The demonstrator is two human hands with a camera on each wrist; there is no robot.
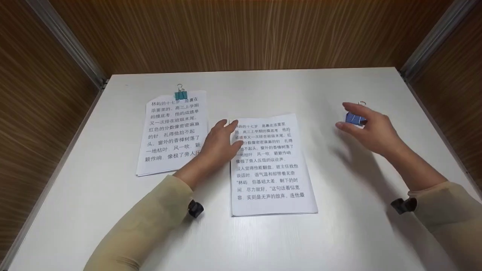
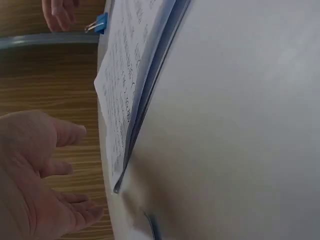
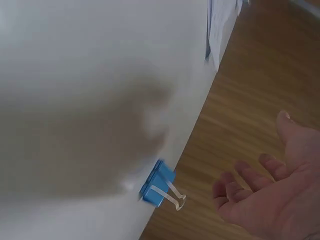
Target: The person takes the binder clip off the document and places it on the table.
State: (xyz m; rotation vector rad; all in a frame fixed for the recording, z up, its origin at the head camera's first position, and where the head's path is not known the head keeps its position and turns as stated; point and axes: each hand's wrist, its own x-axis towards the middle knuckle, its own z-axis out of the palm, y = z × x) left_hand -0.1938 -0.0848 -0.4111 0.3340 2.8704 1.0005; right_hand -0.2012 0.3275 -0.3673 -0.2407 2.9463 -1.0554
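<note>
A stack of printed paper (image 1: 269, 165) lies in the middle of the table. My left hand (image 1: 220, 141) hovers at its upper left edge, thumb and fingers spread, with nothing in its grasp. In the left wrist view that hand (image 2: 35, 170) has its fingers apart beside the stack's corner. To the right, a blue binder clip (image 1: 354, 119) stands on the table with its wire handles up. My right hand (image 1: 372, 130) is above it, partly covering it in the head view. The right wrist view has the clip (image 3: 159, 184) apart from the relaxed fingers (image 3: 245, 175).
Left of the middle stack lies another printed stack (image 1: 171, 131), with a teal binder clip (image 1: 181, 95) on its top edge; my left forearm overlaps its lower right corner. Wood-grain panels (image 1: 244, 35) border the white table (image 1: 350, 233) at the back and sides.
</note>
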